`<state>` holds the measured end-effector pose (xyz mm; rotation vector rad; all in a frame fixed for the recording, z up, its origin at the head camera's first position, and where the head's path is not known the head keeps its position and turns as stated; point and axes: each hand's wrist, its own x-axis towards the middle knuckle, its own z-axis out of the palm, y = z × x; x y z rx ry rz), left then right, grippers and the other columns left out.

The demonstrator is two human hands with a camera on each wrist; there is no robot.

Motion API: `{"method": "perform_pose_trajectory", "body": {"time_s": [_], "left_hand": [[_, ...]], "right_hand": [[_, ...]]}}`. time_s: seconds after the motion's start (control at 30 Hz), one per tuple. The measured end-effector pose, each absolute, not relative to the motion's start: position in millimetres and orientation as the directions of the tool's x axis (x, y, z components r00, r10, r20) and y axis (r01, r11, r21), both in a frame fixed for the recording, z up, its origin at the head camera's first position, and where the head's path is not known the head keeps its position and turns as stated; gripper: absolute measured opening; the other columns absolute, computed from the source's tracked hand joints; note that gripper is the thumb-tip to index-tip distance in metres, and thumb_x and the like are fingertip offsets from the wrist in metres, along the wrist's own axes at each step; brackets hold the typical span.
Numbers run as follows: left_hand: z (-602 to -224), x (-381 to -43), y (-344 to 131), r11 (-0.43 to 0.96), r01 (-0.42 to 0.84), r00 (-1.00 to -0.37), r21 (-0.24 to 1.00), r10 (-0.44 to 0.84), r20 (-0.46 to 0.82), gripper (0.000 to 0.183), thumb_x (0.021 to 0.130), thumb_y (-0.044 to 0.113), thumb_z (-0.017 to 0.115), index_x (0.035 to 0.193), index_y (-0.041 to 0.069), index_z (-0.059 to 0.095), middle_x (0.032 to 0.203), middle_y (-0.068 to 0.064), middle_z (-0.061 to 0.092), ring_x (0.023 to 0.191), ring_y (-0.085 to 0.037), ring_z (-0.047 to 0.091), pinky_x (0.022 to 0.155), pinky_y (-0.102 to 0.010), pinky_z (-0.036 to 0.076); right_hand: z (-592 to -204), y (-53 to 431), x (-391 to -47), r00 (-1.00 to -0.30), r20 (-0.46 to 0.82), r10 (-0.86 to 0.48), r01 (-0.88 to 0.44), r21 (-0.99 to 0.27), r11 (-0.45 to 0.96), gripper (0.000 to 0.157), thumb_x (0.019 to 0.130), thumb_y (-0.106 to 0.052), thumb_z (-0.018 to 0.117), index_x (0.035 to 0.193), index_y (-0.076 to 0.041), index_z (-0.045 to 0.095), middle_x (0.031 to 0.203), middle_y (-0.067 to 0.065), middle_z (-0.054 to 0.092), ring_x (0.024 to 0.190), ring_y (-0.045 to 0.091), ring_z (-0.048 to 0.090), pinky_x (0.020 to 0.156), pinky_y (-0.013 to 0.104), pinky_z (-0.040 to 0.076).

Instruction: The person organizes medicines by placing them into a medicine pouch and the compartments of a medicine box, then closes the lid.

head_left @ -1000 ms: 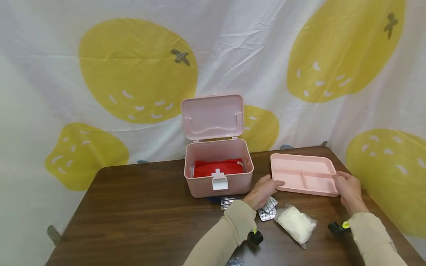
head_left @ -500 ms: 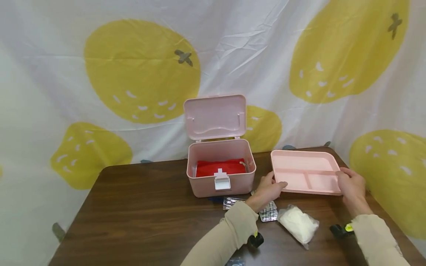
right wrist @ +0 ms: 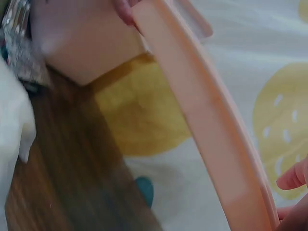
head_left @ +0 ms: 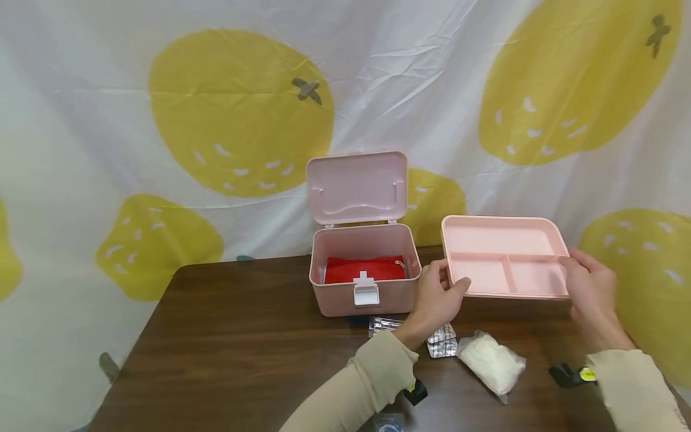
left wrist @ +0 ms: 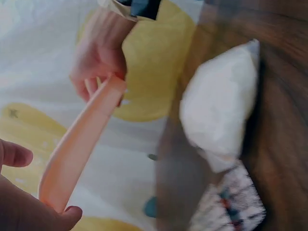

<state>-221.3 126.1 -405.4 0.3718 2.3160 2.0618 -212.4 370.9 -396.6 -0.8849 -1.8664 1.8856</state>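
A pink divided tray (head_left: pixel 504 237) with three compartments is held up off the table between both hands. My left hand (head_left: pixel 438 300) grips its left end, thumb on the near corner. At the other end my right hand (head_left: pixel 591 294) pinches the right edge. In the left wrist view the tray (left wrist: pixel 79 144) appears edge-on, with the right hand (left wrist: pixel 101 60) at its far end. Left of the tray stands a pink first-aid box (head_left: pixel 345 303), its lid (head_left: pixel 357 187) raised. Inside the box lies a red zippered pouch (head_left: pixel 358 270).
Below the tray, a clear bag of white material (head_left: pixel 492 363) lies on the dark wooden table (head_left: pixel 243 342). Silver blister packs (head_left: pixel 442 342) lie by the left wrist. A small clear packet (head_left: pixel 388 422) is at the near edge. A fruit-print curtain (head_left: pixel 410 90) hangs behind.
Both hands have lifted the pink tray from the table, raising its near side clear of the surface. The box, pouch and bag stay where they were; the head view has shifted slightly.
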Motion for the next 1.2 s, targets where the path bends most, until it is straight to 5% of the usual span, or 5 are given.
{"method": "perform_pose_trajectory", "body": {"time_s": [0.23, 0.47, 0.77, 0.93, 1.2], "left_hand": [[-380, -218, 103, 0.050, 0.262, -0.949, 0.964, 0.193, 0.248, 0.035, 0.092, 0.013, 0.068, 0.124, -0.001, 0.059, 0.122, -0.017, 0.066, 0.110, -0.024, 0.067, 0.089, -0.028, 0.055], [-369, -223, 62, 0.114, 0.332, -0.941, 0.936, 0.108, 0.321, 0.024, 0.093, 0.017, 0.069, 0.112, 0.002, 0.066, 0.111, -0.014, 0.072, 0.098, -0.021, 0.072, 0.080, -0.027, 0.058], [-364, -226, 2, 0.005, 0.261, -0.956, 0.965, 0.141, 0.257, 0.044, 0.090, 0.010, 0.072, 0.131, 0.003, 0.058, 0.115, -0.019, 0.068, 0.098, -0.028, 0.071, 0.079, -0.036, 0.059], [-361, -222, -33, 0.030, 0.231, -0.952, 0.972, 0.213, 0.220, 0.066, 0.090, 0.009, 0.071, 0.150, 0.016, 0.043, 0.123, -0.020, 0.061, 0.098, -0.029, 0.070, 0.082, -0.036, 0.058], [-365, -209, -84, 0.030, 0.181, -0.945, 0.983, 0.281, 0.166, 0.070, 0.093, 0.004, 0.065, 0.154, 0.014, 0.035, 0.126, -0.023, 0.057, 0.100, -0.026, 0.069, 0.083, -0.034, 0.058]], "right_hand": [[-375, 355, -205, -0.783, -0.162, 0.601, 0.106, -0.986, -0.127, 0.057, 0.097, -0.026, 0.061, 0.149, -0.015, 0.043, 0.158, -0.004, 0.034, 0.133, 0.005, 0.043, 0.108, 0.015, 0.033], [-356, 324, -203, -0.866, -0.065, 0.496, 0.034, -0.997, -0.072, 0.057, 0.100, -0.029, 0.056, 0.152, -0.013, 0.039, 0.161, 0.003, 0.030, 0.142, 0.017, 0.035, 0.115, 0.032, 0.026], [-355, 288, -206, -0.954, 0.115, 0.276, -0.147, -0.984, -0.098, 0.062, 0.101, -0.020, 0.056, 0.153, 0.001, 0.031, 0.148, 0.013, 0.040, 0.131, 0.018, 0.042, 0.104, 0.019, 0.041], [-355, 270, -206, -0.967, 0.197, 0.164, -0.222, -0.964, -0.147, 0.060, 0.099, -0.013, 0.059, 0.149, 0.009, 0.032, 0.122, -0.003, 0.053, 0.112, 0.008, 0.052, 0.085, 0.012, 0.049], [-355, 242, -199, -0.980, 0.200, -0.004, -0.198, -0.973, -0.116, 0.056, 0.100, -0.014, 0.058, 0.145, 0.010, 0.037, 0.122, -0.005, 0.060, 0.108, 0.003, 0.060, 0.086, 0.016, 0.052]]}}
